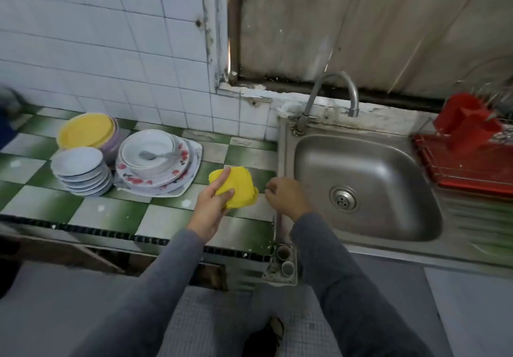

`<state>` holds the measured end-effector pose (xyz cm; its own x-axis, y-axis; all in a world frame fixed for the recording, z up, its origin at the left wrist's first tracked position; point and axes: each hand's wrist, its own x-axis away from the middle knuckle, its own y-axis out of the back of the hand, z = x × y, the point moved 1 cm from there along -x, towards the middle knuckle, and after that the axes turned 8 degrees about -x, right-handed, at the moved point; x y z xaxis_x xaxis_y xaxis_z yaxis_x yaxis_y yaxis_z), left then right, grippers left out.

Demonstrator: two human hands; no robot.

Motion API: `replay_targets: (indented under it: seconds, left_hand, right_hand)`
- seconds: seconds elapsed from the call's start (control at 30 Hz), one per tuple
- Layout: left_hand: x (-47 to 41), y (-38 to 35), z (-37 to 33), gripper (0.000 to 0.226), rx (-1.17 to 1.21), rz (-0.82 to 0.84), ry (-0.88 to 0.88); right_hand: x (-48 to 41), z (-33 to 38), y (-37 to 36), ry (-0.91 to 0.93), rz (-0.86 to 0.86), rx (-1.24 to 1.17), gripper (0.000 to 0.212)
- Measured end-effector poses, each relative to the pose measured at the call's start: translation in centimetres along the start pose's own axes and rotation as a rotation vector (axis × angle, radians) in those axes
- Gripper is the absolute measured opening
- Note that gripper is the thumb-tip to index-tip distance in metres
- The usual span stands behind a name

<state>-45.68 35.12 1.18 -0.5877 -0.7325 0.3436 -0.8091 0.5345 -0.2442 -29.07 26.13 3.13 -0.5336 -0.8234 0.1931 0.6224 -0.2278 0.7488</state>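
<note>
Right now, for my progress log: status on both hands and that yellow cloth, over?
Left hand grips yellow cloth over counter. Right hand beside it, holding nothing. Plate stacks left, sink right, path unblocked.

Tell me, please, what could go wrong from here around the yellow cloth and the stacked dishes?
The left hand holds the bunched yellow cloth close to the flowered plate stack; a sweep leftward could bump it. The spoon lies loose in the top bowl and might clatter out. The pale plate stack looks uneven and could slide.
</note>
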Motion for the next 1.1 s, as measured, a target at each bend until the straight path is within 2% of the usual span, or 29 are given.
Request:
replay_targets:
  seconds: [0.17,0.3,0.47,0.77,1.1]
  left_hand:
    - [3.1,7.5,-1.4,0.057,-0.006,-0.113,-0.028]
    - [4.9,12.2,-2.4,0.057,0.035,-0.194,-0.038]
    - [4.8,16.8,-3.3,0.057,0.076,-0.278,-0.033]
    - [-0.9,22.2,-6.1,0.056,0.110,-0.350,-0.053]
    - [-7.8,25.9,-9.1,0.051,0.177,-0.377,-0.013]
  right_hand:
    - [0.3,6.0,-6.3,0.082,0.092,0.036,0.027]
    - [0.2,9.6,-10.5,0.168,0.153,0.058,0.019]
    - [-1.3,13.1,-14.0,0.224,0.194,-0.001,0.026]
    - [-9.7,16.9,-17.8,0.262,0.232,-0.036,0.021]
    - [-18.4,20.1,-19.4,0.226,0.192,-0.122,0.031]
